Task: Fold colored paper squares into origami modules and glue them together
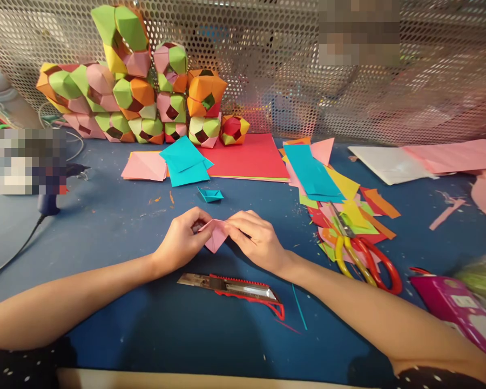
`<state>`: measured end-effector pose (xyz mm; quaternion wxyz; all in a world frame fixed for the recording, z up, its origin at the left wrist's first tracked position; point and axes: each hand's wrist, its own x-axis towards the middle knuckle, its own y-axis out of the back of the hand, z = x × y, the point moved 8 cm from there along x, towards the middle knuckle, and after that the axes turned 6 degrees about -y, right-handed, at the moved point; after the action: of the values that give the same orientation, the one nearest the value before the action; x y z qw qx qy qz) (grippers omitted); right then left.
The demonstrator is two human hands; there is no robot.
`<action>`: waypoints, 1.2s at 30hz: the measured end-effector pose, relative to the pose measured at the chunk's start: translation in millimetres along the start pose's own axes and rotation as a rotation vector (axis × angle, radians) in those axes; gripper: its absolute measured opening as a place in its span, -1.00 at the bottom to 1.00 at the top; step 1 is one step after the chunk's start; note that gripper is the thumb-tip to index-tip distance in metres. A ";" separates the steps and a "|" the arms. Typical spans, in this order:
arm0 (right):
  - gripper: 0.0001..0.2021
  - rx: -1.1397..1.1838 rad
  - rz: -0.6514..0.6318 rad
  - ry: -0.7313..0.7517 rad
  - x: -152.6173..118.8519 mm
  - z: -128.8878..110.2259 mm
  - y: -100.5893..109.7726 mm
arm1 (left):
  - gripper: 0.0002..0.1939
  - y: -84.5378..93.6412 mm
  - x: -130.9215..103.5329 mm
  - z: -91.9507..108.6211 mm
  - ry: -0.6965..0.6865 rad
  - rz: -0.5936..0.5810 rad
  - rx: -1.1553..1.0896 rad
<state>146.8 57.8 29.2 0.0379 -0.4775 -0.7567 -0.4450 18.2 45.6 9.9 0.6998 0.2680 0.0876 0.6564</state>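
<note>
A small folded piece of pink paper (215,237) is pinched between both hands above the middle of the blue table. My left hand (183,237) grips its left side with thumb and fingers. On the other side, my right hand (259,237) pinches the upper right edge. A folded blue paper piece (211,195) lies just beyond my hands. Nearer to me, a red-handled utility knife (237,287) rests flat with its blade pointing left.
Folded paper balls (133,97) are stacked at the back left. Behind my hands lie blue sheets (186,162), pink sheets (144,165) and red paper (251,156). Scissors (350,246) sit on paper scraps (360,186) to the right, near a magenta device (453,305).
</note>
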 end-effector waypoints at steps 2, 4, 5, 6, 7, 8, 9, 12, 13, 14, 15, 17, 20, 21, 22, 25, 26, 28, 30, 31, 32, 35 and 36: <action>-0.83 -0.011 0.002 0.005 0.2 0.2 -0.4 | -0.82 -1.0 0.2 -2.7 0.024 -0.007 -0.009; -0.83 -0.018 0.001 0.017 0.0 0.1 -0.8 | -0.84 -2.0 0.1 -4.3 0.040 -0.014 -0.015; -0.83 -0.020 -0.004 0.020 -0.2 0.2 -1.3 | -0.85 -2.3 0.0 -4.5 0.041 -0.015 -0.019; -0.82 -0.019 -0.008 0.020 -0.4 0.7 -1.8 | -0.85 -2.6 0.1 -4.4 0.038 -0.017 -0.020; -0.82 -0.017 -0.012 0.016 -0.6 1.5 -2.2 | -0.85 -3.1 0.1 -4.0 0.031 -0.023 -0.017; -0.83 -0.014 -0.016 0.011 -0.8 2.3 -2.6 | -0.84 -3.7 0.3 -3.4 0.021 -0.032 -0.011; -0.83 -0.012 -0.016 0.007 -1.0 3.1 -2.8 | -0.84 -4.3 0.4 -2.8 0.010 -0.041 -0.003; -0.86 -0.005 -0.005 0.005 -1.5 4.4 -2.8 | -0.86 -5.0 0.7 -1.0 -0.018 -0.056 0.010; -0.87 -0.004 -0.005 0.006 -1.7 4.7 -3.1 | -0.86 -4.8 0.8 -0.7 -0.024 -0.053 0.009; -0.86 -0.004 -0.006 0.005 -1.8 5.2 -3.5 | -0.87 -4.7 0.8 -0.6 -0.028 -0.050 0.008; -0.85 -0.004 -0.012 0.003 -1.9 5.7 -4.2 | -0.87 -4.8 0.7 -0.6 -0.029 -0.049 0.009; -0.85 -0.004 -0.021 -0.004 -1.9 6.5 -5.3 | -0.88 -5.1 0.5 -1.2 -0.023 -0.050 0.014; -0.84 0.003 -0.019 -0.005 -1.1 5.9 -5.4 | -0.87 -4.7 0.2 -1.5 -0.003 -0.056 0.016; -0.83 0.004 -0.012 -0.004 -0.5 5.2 -4.9 | -0.86 -4.2 0.1 -1.3 0.003 -0.059 0.011; -0.83 0.005 -0.005 0.000 0.2 4.3 -4.4 | -0.83 -3.8 0.0 -0.6 0.007 -0.066 0.001; -0.80 0.005 0.000 0.007 2.7 2.0 -4.4 | -0.77 -2.2 0.1 3.5 -0.019 -0.085 -0.039; -0.80 0.006 -0.003 0.005 3.7 1.9 -4.6 | -0.76 -1.1 0.4 5.1 -0.039 -0.084 -0.049; -0.78 0.011 -0.005 -0.009 5.3 3.0 -5.0 | -0.75 1.2 1.4 6.3 -0.068 -0.072 -0.064; -0.78 0.026 -0.010 -0.028 6.2 5.2 -5.2 | -0.74 1.0 2.5 3.6 -0.053 -0.083 -0.071; -0.79 0.035 -0.018 -0.033 6.1 6.0 -5.7 | -0.74 1.2 3.0 1.6 -0.034 -0.082 -0.073; -0.80 0.042 -0.027 -0.034 5.9 6.5 -6.2 | -0.74 1.1 3.2 -0.2 -0.011 -0.083 -0.075; -0.78 0.039 -0.034 -0.029 4.3 7.4 -5.9 | -0.76 1.4 2.7 -1.7 0.038 -0.082 -0.090; -0.76 0.029 -0.032 -0.028 3.8 7.8 -5.6 | -0.76 1.8 2.3 -1.6 0.051 -0.080 -0.093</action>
<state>143.3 65.2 22.8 0.0271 -0.4707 -0.7711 -0.4279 16.2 48.3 10.0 0.7346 0.2145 0.0853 0.6380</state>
